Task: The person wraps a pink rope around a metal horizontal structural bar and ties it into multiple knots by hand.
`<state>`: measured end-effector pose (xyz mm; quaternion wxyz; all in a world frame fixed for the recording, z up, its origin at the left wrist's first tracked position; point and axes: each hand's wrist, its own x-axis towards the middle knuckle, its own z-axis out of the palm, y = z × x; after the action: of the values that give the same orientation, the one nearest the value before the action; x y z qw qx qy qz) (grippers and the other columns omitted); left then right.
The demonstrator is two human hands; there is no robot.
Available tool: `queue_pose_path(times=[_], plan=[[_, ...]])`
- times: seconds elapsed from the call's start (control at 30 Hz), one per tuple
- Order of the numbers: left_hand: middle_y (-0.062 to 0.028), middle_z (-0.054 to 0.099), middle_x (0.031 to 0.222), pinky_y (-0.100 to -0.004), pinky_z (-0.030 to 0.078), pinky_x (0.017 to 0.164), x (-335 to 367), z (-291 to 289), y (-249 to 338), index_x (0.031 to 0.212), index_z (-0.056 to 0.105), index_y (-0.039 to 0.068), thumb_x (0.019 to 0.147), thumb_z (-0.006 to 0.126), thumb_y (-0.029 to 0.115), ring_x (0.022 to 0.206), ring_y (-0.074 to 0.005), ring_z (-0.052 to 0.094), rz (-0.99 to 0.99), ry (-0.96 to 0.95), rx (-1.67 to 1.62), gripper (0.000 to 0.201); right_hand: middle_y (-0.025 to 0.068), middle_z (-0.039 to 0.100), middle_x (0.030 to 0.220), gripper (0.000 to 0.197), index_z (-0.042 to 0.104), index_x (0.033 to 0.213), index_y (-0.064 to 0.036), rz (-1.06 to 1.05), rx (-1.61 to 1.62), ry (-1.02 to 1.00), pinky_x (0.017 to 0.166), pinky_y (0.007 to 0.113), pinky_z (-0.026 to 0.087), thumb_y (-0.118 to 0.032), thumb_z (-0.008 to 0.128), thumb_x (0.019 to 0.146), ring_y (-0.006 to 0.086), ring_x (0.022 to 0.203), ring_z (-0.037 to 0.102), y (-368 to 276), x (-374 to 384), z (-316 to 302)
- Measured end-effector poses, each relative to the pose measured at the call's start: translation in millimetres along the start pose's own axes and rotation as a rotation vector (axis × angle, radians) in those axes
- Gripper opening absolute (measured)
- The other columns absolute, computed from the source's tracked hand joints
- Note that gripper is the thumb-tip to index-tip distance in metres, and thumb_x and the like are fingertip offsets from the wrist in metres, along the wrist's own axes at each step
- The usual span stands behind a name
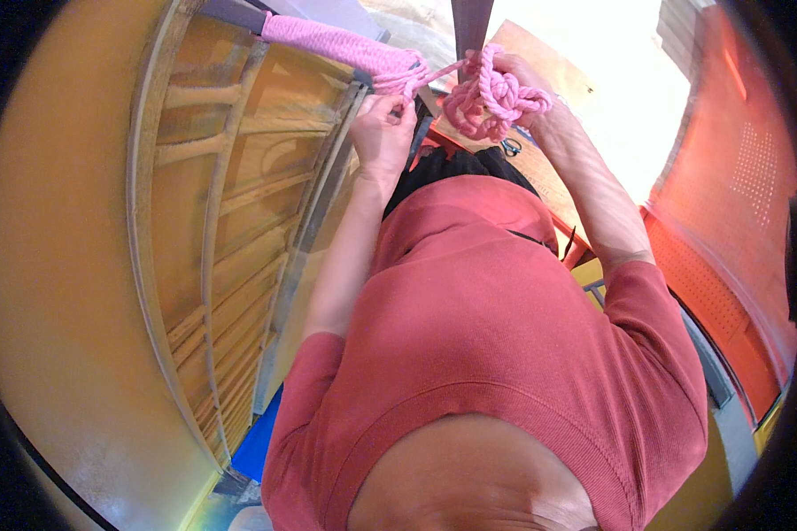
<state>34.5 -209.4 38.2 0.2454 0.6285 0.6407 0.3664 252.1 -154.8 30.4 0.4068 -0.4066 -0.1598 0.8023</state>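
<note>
Thick pink rope (336, 46) is wound in close turns around a dark bar (235, 12) at the upper left. At the right end of the winding, my left hand (383, 133) pinches a strand of the rope between thumb and fingers. A taut length runs from there to the right, toward a looped bundle of the same rope (502, 96). My right hand (530, 75) grips that bundle from behind, so most of its fingers are hidden.
A metal frame with crossbars (142, 177) stands close on my left. A dark upright post (471, 22) rises behind the bundle. Below my right hand, small scissors (511, 147) lie on a wooden surface (545, 177). A red perforated panel (717, 283) is at the right.
</note>
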Motion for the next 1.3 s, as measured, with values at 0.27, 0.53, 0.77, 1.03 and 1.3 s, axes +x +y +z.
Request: queue_pose_path(times=[0.27, 0.53, 0.77, 1.03, 1.3], plan=[[-0.0086, 0.066, 0.075, -0.0279, 0.049, 0.059, -2, 12, 3, 0.084, 0.069, 0.003, 0.078, 0.072, 0.012, 0.060, -0.0149, 0.062, -0.206, -0.030, -0.096, 0.012, 0.0114, 0.064, 0.087, 0.027, 0.059, 0.094, 0.0035, 0.044, 0.190, 0.061, 0.059, 0.029, 0.057, -0.024, 0.059, 0.090, 0.0213, 0.070, 0.065, -18, -37, 5], [-0.0071, 0.067, 0.076, -0.0224, 0.047, 0.050, -6, 22, 8, 0.091, 0.068, -0.002, 0.084, 0.069, 0.015, 0.058, -0.0105, 0.061, -0.464, -0.265, -0.246, 0.019, 0.0166, 0.060, 0.095, 0.029, 0.051, 0.101, 0.0056, 0.010, 0.508, 0.270, 0.078, 0.053, 0.055, -0.021, 0.040, 0.098, 0.0390, 0.086, 0.062, 36, 16, -84], [-0.0090, 0.067, 0.100, -0.0208, 0.046, 0.059, -14, 48, -7, 0.111, 0.060, 0.002, 0.089, 0.064, 0.022, 0.072, -0.0081, 0.058, -0.880, -0.457, -1.210, 0.030, 0.0167, 0.060, 0.087, 0.032, 0.051, 0.098, 0.0060, 0.089, 0.622, -0.186, 0.065, 0.039, 0.056, -0.023, 0.039, 0.098, 0.0270, 0.076, 0.063, 24, 6, -81], [-0.0112, 0.063, 0.105, -0.0235, 0.050, 0.060, 23, 54, 11, 0.114, 0.056, 0.002, 0.098, 0.046, 0.019, 0.073, -0.0120, 0.058, -0.946, -0.302, -1.737, 0.026, 0.0101, 0.062, 0.092, 0.034, 0.051, 0.111, 0.0035, -0.154, 0.335, -0.321, 0.071, 0.033, 0.057, -0.026, 0.042, 0.098, 0.0213, 0.078, 0.064, -27, -49, 24], [-0.0051, 0.059, 0.079, -0.0303, 0.051, 0.075, 40, -41, 37, 0.099, 0.057, 0.000, 0.094, 0.045, 0.014, 0.076, -0.0180, 0.059, -0.778, -0.441, -1.329, 0.020, 0.0034, 0.064, 0.071, 0.009, 0.060, 0.080, -0.0028, -0.378, -0.645, -0.014, 0.060, 0.033, 0.050, -0.012, 0.060, 0.080, 0.0144, 0.063, 0.060, 35, -67, 136]])
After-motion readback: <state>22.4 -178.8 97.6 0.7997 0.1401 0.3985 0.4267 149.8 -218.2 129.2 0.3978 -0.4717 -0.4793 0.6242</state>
